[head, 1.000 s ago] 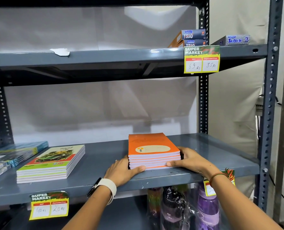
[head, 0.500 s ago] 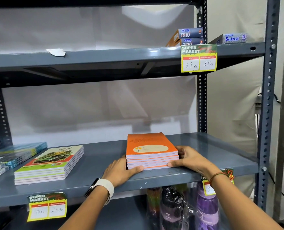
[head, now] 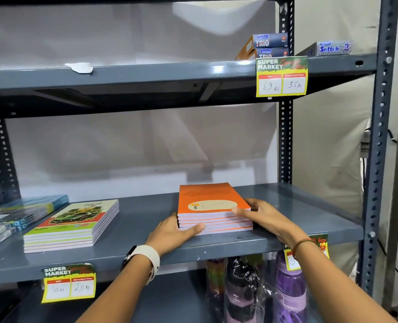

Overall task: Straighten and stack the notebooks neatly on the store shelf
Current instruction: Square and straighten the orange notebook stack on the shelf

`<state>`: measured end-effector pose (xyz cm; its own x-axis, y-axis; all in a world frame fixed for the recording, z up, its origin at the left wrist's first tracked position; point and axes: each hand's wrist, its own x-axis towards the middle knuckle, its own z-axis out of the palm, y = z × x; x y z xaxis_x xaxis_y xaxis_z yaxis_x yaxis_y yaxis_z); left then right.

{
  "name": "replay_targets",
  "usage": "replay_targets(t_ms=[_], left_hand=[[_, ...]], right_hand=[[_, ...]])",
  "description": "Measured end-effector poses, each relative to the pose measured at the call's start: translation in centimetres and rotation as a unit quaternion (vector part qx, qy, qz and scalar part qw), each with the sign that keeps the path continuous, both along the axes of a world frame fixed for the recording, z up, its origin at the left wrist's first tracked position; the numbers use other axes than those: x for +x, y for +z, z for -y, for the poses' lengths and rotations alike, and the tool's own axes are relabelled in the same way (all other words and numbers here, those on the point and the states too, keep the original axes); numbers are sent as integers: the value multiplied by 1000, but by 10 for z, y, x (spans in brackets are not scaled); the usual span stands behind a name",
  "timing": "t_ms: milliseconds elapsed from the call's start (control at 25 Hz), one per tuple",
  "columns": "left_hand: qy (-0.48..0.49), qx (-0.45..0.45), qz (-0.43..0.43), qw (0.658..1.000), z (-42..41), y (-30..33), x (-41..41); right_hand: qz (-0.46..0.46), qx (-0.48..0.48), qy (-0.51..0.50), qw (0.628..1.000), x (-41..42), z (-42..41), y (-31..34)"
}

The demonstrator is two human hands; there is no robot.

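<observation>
A squared stack of orange notebooks [head: 207, 197] lies on the grey middle shelf [head: 146, 231], right of centre. My left hand [head: 172, 231] presses against the stack's left front corner, thumb along its front edge. My right hand [head: 263, 213] cups the stack's right side, with fingers lying over the top cover's front right corner. Further left sits a second neat stack of notebooks with a green car cover [head: 74, 226]. At the far left, blue-covered notebooks [head: 14, 213] lie in a looser, offset pile.
The shelf above [head: 170, 73] carries pen boxes [head: 267, 45] at the right and a yellow price tag [head: 281, 76]. More price tags hang on the middle shelf's front lip [head: 68, 283]. Wrapped bottles [head: 258, 290] stand below. A steel upright [head: 379, 136] bounds the right side.
My right hand's fingers have risen from the stack's lower front edge onto the top cover's corner. The left hand and the orange stack stay put.
</observation>
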<state>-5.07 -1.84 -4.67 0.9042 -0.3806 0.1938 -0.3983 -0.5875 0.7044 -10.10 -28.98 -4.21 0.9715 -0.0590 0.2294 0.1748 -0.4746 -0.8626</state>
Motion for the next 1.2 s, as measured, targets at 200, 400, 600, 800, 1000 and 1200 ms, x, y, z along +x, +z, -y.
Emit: replay_targets(t_ms=[200,400,600,800,1000,1200], left_hand=[[24,-264,-148,953,12,15,7],[11,-292,-165,942,24,10,24],[-15,-271,-172,947,22,4,36],[-24,-280,-178,943,23,-3,42],[-15,-331,-253,909,16,6,66],[-26,-384,-338,859,32,17,118]], right_hand=[[-69,166,-35,983,14,-26,14],[-72,192,-27,978,25,-31,16],[-75,199,-31,977,33,-20,11],[-94,199,-29,975,35,-14,10],[-118,326,25,938,48,7,16],[-164,416,30,894,100,24,20]])
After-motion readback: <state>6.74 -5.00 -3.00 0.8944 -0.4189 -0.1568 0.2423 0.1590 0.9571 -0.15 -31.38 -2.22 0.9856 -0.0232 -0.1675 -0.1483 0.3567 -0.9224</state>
